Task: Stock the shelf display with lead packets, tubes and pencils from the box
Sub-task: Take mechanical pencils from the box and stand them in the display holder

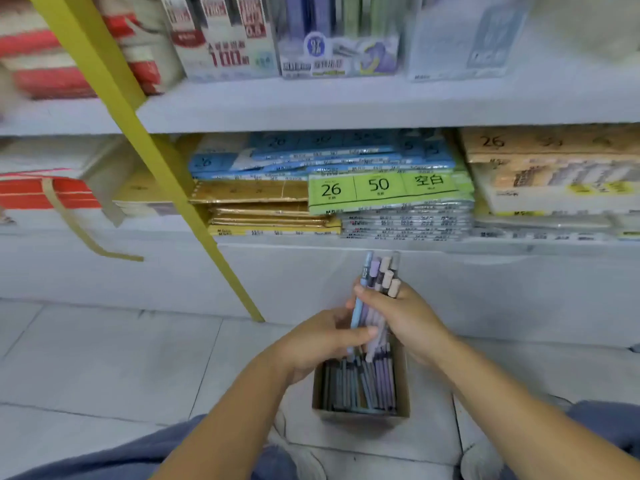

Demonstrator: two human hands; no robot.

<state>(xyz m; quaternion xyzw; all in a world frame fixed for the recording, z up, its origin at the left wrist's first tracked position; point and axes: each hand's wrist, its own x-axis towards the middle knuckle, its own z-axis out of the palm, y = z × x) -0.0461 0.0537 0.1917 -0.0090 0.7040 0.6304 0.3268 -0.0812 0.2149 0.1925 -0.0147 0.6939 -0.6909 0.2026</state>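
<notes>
While left hand (pixel 320 342) and right hand (pixel 407 318) grip pencils (pixel 379 277), box (pixel 360 416) rim sits below.

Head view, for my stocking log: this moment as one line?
pencils: bundle above box | left hand: holds bundle | right hand: grips bundle | box: on floor, pencils inside

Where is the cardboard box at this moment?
Head view, lower centre: the cardboard box sits on the floor tiles, just below the left hand and right hand, which grip a pencil bundle.

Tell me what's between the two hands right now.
A bunch of pencils, gripped by the left hand and right hand, above the box; head view.
</notes>
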